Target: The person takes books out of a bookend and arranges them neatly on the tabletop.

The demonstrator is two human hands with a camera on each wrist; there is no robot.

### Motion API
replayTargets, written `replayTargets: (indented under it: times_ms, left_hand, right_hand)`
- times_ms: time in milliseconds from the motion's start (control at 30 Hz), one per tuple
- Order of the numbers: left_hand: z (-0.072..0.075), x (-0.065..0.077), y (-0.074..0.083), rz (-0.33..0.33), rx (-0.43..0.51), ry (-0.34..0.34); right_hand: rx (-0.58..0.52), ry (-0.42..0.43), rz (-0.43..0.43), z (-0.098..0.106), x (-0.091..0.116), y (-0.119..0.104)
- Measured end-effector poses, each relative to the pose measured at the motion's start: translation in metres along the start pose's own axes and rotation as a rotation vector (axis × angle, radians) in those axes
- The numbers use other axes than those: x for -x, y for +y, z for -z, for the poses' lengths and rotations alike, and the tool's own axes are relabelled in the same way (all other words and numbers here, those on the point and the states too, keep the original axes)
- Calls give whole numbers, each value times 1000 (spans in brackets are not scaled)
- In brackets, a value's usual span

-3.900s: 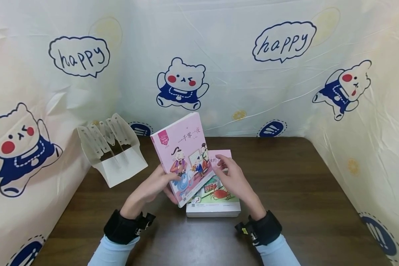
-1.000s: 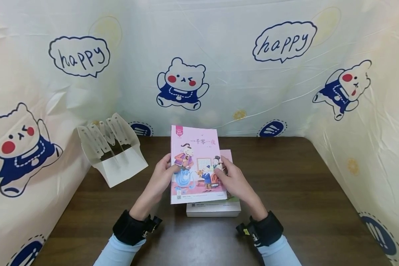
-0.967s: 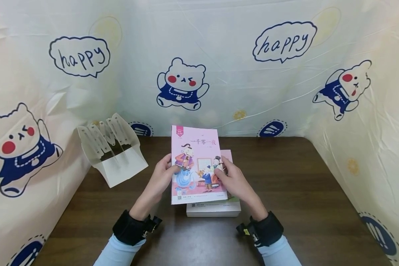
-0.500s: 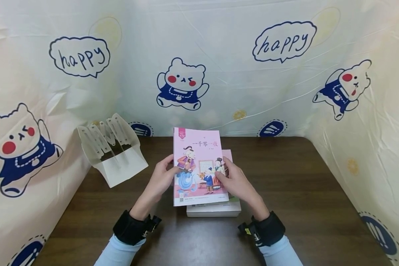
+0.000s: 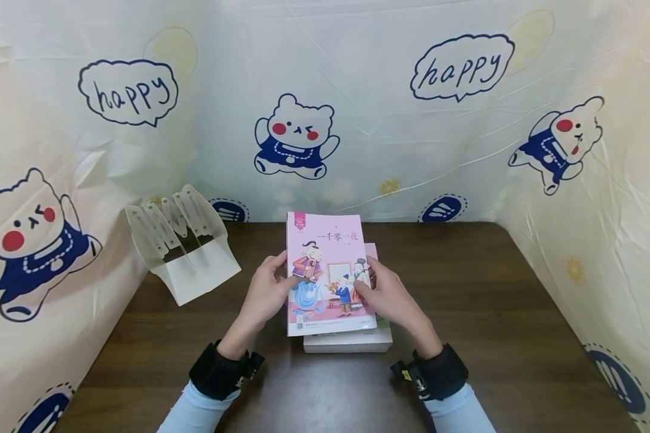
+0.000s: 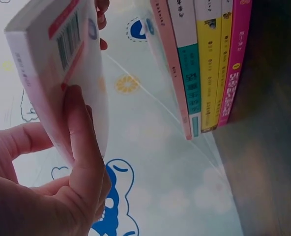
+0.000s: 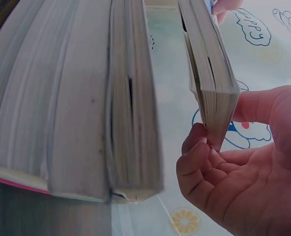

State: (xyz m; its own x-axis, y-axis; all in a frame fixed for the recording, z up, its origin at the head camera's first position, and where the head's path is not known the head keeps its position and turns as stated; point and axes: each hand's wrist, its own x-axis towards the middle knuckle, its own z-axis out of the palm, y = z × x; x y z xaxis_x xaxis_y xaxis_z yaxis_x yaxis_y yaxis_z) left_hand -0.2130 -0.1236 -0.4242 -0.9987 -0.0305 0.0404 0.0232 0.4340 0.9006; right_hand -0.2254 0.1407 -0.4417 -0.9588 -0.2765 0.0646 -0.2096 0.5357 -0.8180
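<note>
Both hands hold a pink paperback book (image 5: 330,240) with cartoon figures on its cover. My left hand (image 5: 265,293) grips its left edge, thumb on the cover; in the left wrist view the fingers (image 6: 81,128) reach round to the barcoded back. At the opposite edge my right hand (image 5: 389,294) pinches it between thumb and curled fingers (image 7: 199,167). Below lies a stack of several books (image 5: 349,345), mostly covered by the held one in the head view. Its coloured spines (image 6: 209,64) show in the left wrist view. A gap separates book and stack in the right wrist view.
On the left of the brown wooden table (image 5: 481,313) stands a white slotted rack (image 5: 205,270), tilted towards the back. A pale cloth (image 5: 379,72) printed with bears hangs behind the table and along both sides.
Earlier the left hand alone held the book at a slant; the right hand has since taken its right edge and the book is straighter. Over the last second it shifted slightly right and down.
</note>
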Motion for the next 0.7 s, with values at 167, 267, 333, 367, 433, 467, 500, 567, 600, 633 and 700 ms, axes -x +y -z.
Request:
replayTargets:
  times_ms: [167,267,333,367,433,467,500,567,600,633,700]
  left_hand:
    - [-6,-2,0,3,-42,10]
    - [-8,-2,0,-11,-35,1]
    - [-10,-2,0,-20,-36,5]
    - [-11,-2,0,-26,-36,9]
    - [-12,-2,-1,-36,-31,19]
    - [-13,-2,-1,-39,-27,22]
    - [-15,-2,-2,-42,-22,23]
    - [-17,-1,-3,-45,-11,24]
    - [-18,-1,-3,-44,-3,21]
    - [-19,0,-4,-45,1,17]
    - [-21,1,-5,-46,11,9]
  right_hand:
    - [17,3,-7,2,1,1]
    - [24,8,-20,3,2,1]
    - [22,6,-26,4,2,2]
    - [26,5,-31,5,3,1]
    - [30,-2,-41,6,3,3]
    - [33,-6,-48,6,3,4]
    - [40,-8,-55,7,3,5]
    - [57,-12,-68,8,3,6]
    - [62,-12,-72,9,3,7]
    - [69,-12,-75,10,3,8]
    - [79,-14,-78,12,3,8]
